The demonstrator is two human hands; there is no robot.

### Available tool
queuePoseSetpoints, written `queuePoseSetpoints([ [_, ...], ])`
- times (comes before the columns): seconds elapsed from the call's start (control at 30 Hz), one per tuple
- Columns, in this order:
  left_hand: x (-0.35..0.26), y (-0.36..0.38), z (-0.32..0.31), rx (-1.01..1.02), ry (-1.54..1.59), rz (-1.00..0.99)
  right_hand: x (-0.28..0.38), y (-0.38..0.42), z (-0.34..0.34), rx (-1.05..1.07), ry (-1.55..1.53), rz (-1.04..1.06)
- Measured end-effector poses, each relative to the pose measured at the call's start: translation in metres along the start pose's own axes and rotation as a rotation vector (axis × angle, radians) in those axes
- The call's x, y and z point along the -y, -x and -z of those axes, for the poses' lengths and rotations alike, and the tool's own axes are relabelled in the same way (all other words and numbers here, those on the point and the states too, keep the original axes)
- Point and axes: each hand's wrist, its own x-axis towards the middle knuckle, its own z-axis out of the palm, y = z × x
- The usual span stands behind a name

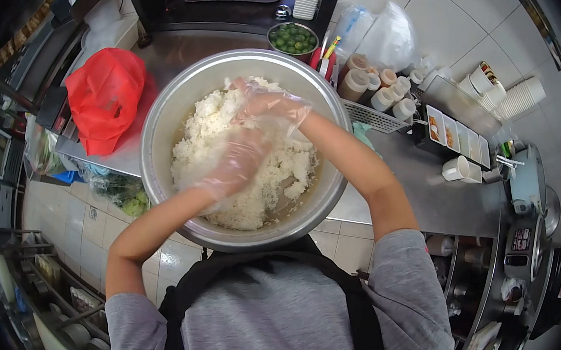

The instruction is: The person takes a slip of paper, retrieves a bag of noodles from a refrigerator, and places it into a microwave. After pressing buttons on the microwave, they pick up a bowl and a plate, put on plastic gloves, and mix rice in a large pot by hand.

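A large round metal pot (170, 74) holds a big heap of cooked white rice (207, 123). Both of my hands are inside it, covered by thin clear plastic gloves. At the far side of the heap, my right hand (264, 103) has its fingers curled into the rice. My left hand (237, 160) is nearer to me, low over the middle of the heap; motion smears its fingers. Loose grains lie along the pot's bare inner bottom at the right.
A red bag (103, 102) sits left of the pot. Behind it stands a bowl of small green citrus fruits (293, 38). Sauce bottles (355, 84) fill a basket (375, 117) at the right, near a tray of condiments (459, 136) and a white mug (455, 167).
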Motion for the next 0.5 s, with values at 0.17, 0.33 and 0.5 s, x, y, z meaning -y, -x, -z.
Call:
queuePoseSetpoints([
  [0.17, -0.062, -0.040, -0.032, 0.058, 0.130, -0.207, 0.032, -0.001, 0.010, 0.019, 0.126, 0.076],
  [0.33, -0.086, -0.048, -0.084, -0.165, -0.034, -0.208, 0.030, 0.007, 0.014, -0.084, 0.065, 0.032],
  [0.5, -0.055, -0.056, -0.067, 0.071, 0.335, -0.360, 0.010, 0.003, 0.017, -0.130, 0.031, 0.034],
])
